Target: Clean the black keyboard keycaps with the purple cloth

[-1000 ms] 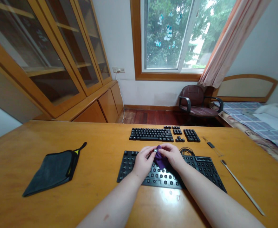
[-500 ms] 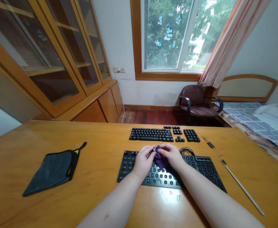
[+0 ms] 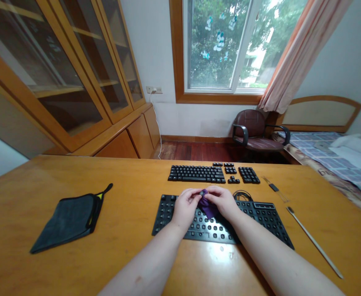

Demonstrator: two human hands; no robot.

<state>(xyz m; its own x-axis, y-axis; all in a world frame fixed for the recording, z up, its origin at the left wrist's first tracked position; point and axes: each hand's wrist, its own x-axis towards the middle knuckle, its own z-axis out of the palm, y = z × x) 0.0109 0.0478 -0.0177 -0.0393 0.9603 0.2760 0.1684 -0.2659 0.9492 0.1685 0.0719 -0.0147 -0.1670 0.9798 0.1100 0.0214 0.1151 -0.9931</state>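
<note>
Above the black keyboard base (image 3: 195, 235), my two hands meet over its middle. My left hand (image 3: 186, 207) pinches a small dark keycap (image 3: 202, 193) between thumb and fingers. A purple cloth (image 3: 209, 209) is gripped in my right hand (image 3: 225, 202), pressed against the keycap and hanging down over the base. Most of the base shows bare key switches, with a few caps left at its upper left corner. Behind my hands, the removed keycaps (image 3: 196, 174) lie laid out in keyboard order on the wooden desk (image 3: 131, 246).
To the left lies a folded dark grey cloth (image 3: 67, 220) with a loop. On the right are a long thin brush (image 3: 314, 242) and a wire keycap puller (image 3: 273, 187). A coiled cable (image 3: 242, 195) sits behind the base. Beyond the desk stands a chair (image 3: 251, 127).
The keycap has turned slightly and sits a little further into the purple cloth between my fingers. Both hands stay in nearly the same place.
</note>
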